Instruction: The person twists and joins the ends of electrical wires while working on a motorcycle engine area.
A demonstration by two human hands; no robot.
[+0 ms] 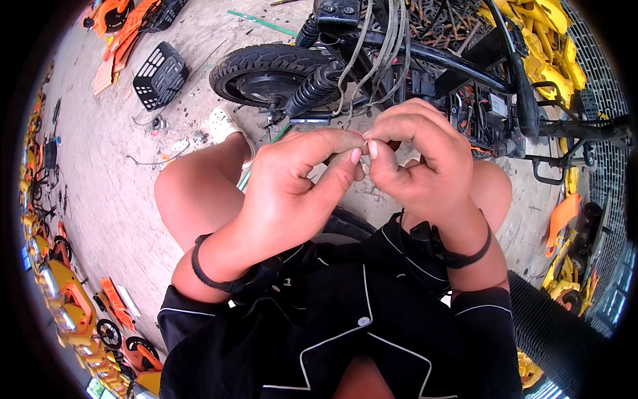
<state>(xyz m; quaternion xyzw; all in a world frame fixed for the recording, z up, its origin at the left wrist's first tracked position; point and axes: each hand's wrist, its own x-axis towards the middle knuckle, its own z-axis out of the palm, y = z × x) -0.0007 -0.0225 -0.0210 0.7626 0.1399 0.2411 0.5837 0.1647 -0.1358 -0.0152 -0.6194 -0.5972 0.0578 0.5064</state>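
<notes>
Fingers (355, 156) of both hands pinching a thin wire (364, 135), fingertips touching

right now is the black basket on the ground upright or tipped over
Tipped over. The black basket lies on its side on the concrete floor, its slotted base facing the camera, left of the scooter's front wheel.

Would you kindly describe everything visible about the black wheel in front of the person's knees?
The black wheel is a small, thick rubber tyre with a treaded surface around a dark hub. It stands upright on the dusty concrete floor, mounted in a stripped black frame. A ribbed black fork boot crosses in front of it, and loose grey cables hang beside it. Neither hand touches it.
</notes>
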